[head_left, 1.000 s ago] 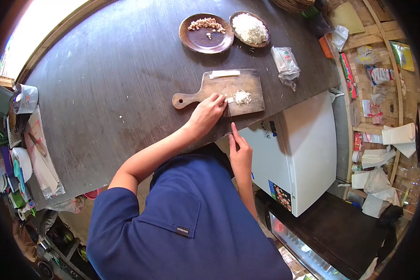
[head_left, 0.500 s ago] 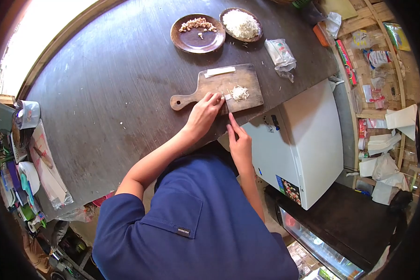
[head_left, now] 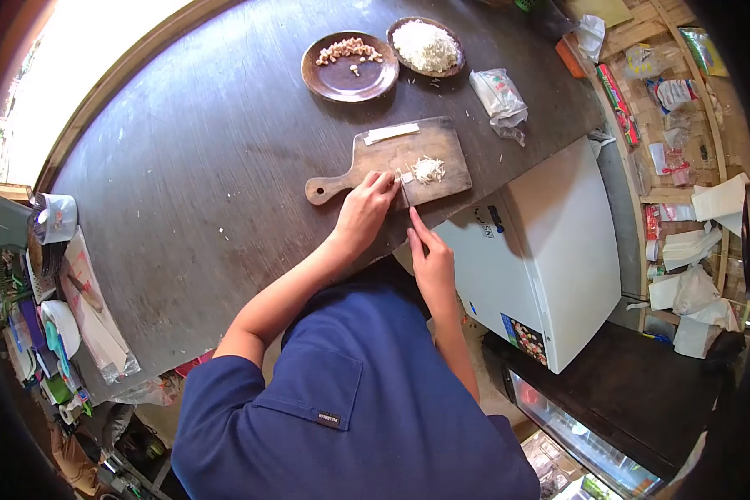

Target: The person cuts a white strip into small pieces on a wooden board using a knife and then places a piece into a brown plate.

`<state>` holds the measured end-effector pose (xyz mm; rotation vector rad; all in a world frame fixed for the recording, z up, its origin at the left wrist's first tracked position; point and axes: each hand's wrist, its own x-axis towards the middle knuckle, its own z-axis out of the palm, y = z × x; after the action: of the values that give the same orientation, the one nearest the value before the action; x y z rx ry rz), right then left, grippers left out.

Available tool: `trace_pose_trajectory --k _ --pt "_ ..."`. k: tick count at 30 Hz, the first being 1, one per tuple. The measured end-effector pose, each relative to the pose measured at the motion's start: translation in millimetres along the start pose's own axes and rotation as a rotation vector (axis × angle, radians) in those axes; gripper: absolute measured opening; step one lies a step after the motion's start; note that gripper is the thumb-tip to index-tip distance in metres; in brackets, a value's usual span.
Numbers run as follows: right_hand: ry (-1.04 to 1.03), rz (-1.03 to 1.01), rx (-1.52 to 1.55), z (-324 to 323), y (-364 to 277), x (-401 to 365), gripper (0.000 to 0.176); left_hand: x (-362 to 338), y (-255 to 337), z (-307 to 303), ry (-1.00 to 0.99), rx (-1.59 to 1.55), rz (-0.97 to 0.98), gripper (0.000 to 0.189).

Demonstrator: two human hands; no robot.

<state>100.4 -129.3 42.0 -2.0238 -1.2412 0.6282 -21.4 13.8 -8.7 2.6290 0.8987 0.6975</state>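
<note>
A wooden cutting board with a handle lies near the table's front edge. On it are a white strip at the back and a small pile of thin white shreds. My left hand is closed, its fingertips pressing a small pale piece, mostly hidden, on the board. My right hand grips a knife; its handle is mostly hidden, and the narrow blade stands just right of my left fingertips. The blade is between those fingers and the pile.
Behind the board stand a brown plate with small pinkish-brown pieces and a bowl heaped with white shreds. A plastic packet lies to their right. A white chest freezer adjoins the table. Another knife rests at the far left.
The whole view has shifted slightly. Both hands keep nearly the same place at the board, with the knife still beside my left fingertips.
</note>
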Motion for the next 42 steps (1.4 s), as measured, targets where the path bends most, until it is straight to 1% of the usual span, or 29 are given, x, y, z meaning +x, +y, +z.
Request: trace_pose_trajectory --k 3,9,11,15,17,20,24,26,29,33,39,42 --pt "0.019 -0.013 -0.025 3 3 -10 0.044 -1 1 1 -0.029 0.007 0.007 0.044" --pt "0.024 0.008 -0.014 6 4 -2 0.044 -2 4 -1 0.017 -0.015 0.001 0.043" --pt "0.01 0.008 0.0 6 2 -1 0.044 -2 2 1 0.002 -0.067 -0.027 0.042" --pt "0.032 -0.015 -0.029 7 7 -12 0.044 -1 5 1 0.001 -0.071 -0.032 0.043" --pt "0.038 -0.025 -0.041 8 7 -7 0.044 -2 9 -4 0.018 -0.08 -0.085 0.043" --pt "0.024 0.005 0.043 7 1 -2 0.044 -4 5 0 0.022 -0.064 -0.048 0.043" --pt "0.021 -0.03 -0.033 8 8 -11 0.045 -3 3 1 0.025 -0.089 -0.038 0.044" --pt "0.027 -0.029 -0.049 8 10 -10 0.045 -1 4 -1 0.064 -0.034 -0.021 0.041" --pt "0.023 -0.013 0.004 8 5 -4 0.045 -2 3 -1 0.043 -0.066 -0.046 0.04" --pt "0.032 -0.025 -0.032 9 5 -11 0.044 -2 1 0 0.045 -0.049 -0.018 0.039" --pt "0.026 -0.009 -0.048 8 3 -8 0.044 -2 4 -2 0.072 -0.084 -0.049 0.038" --pt "0.03 -0.015 -0.028 9 3 -12 0.044 -1 2 0 0.082 -0.084 -0.047 0.034"
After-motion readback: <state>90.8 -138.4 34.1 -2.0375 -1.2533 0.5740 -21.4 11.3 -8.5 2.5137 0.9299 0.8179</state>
